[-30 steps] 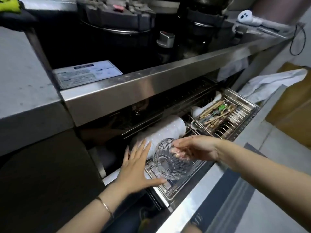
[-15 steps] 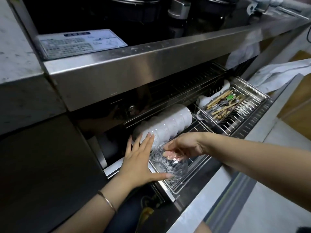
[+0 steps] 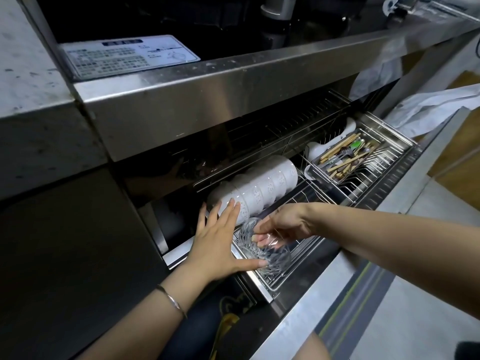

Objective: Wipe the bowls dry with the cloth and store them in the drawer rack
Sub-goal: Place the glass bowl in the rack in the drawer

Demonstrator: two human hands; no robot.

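Observation:
A clear cut-glass bowl [image 3: 270, 255] lies tilted on its side at the near left end of the pulled-out wire drawer rack [image 3: 296, 271]. My right hand [image 3: 283, 224] reaches in from the right and pinches the bowl's rim, fingers inside it. Flat and with straight fingers, my left hand [image 3: 218, 242] lies against the bowl's left side, thumb along its lower edge; its fingertips touch a row of white bowls [image 3: 259, 188] stored on their sides just behind.
A steel cutlery basket [image 3: 363, 154] with chopsticks and spoons sits at the rack's right end. The steel counter edge [image 3: 233, 100] overhangs the drawer. A white cloth [image 3: 431, 107] lies over the drawer's far right corner. The drawer front [image 3: 363, 255] runs along the near side.
The glass bowl has gone down and left into the rack's near end, with both hands following it. My view has moved closer and lower toward the drawer.

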